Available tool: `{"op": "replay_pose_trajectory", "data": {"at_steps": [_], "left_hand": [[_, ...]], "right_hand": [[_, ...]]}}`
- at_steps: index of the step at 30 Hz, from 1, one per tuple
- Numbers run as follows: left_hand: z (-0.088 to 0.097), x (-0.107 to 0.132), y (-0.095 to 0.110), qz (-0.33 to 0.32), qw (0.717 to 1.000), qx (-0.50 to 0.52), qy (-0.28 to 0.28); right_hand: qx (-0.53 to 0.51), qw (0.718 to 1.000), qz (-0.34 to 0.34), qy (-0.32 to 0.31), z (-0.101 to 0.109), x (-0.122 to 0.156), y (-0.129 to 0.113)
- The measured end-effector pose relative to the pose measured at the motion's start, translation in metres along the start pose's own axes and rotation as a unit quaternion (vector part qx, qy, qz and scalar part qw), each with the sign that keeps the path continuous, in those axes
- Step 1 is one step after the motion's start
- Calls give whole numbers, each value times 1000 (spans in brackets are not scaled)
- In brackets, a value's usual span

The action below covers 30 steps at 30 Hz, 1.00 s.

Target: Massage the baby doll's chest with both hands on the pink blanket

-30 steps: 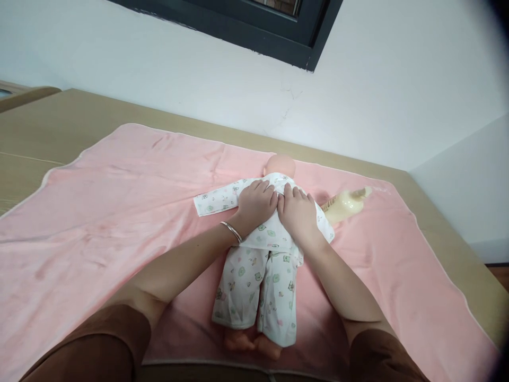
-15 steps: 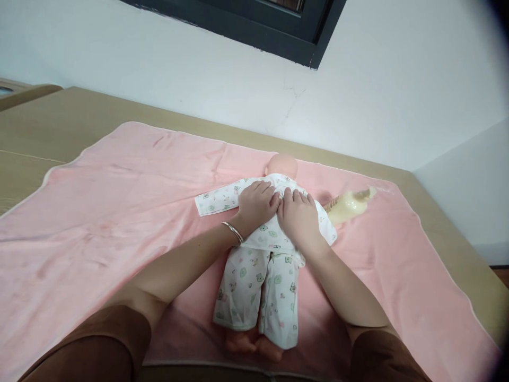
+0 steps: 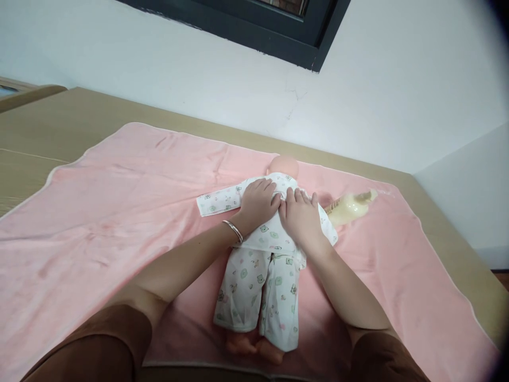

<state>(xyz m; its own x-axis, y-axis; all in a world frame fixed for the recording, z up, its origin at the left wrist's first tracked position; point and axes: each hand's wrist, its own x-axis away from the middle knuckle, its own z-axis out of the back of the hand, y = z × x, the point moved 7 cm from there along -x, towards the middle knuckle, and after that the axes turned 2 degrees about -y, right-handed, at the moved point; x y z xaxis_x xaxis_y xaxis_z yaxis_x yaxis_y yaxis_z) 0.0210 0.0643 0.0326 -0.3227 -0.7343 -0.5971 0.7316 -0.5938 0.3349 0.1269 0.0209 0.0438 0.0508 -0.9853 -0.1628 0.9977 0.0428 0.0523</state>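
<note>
A baby doll (image 3: 283,165) lies with its head toward the wall and its bare feet (image 3: 270,350) toward me. It wears a white printed top (image 3: 272,233) and matching trousers (image 3: 242,289). My left hand (image 3: 258,204) rests flat on the upper left of the top, with a silver bangle (image 3: 234,231) at the wrist. On the upper right of the top, my right hand (image 3: 303,217) lies flat, fingers stretched toward the doll's head. The thumbs meet or nearly meet at the middle. The doll's face does not show.
Under the doll a pink blanket (image 3: 139,212) is spread over a wooden table (image 3: 43,127). A pale yellow bottle (image 3: 348,208) lies on its side right of the doll. Behind the table stands a white wall (image 3: 222,74) with a dark window frame (image 3: 254,37).
Both hands keep their place on the doll's top, with no clear movement. The whole view has shifted very slightly.
</note>
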Motion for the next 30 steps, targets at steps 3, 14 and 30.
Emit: {"op": "replay_pose_trajectory", "data": {"at_steps": [3, 14, 30], "left_hand": [[4, 3, 2, 4, 1000, 2, 20], [1, -3, -4, 54, 998, 6, -22], [-3, -4, -5, 63, 997, 16, -44]], "right_hand": [[21, 1000, 8, 14, 10, 11, -10], [-97, 993, -1, -67, -14, -23, 28], [-68, 997, -5, -28, -11, -19, 21]]}}
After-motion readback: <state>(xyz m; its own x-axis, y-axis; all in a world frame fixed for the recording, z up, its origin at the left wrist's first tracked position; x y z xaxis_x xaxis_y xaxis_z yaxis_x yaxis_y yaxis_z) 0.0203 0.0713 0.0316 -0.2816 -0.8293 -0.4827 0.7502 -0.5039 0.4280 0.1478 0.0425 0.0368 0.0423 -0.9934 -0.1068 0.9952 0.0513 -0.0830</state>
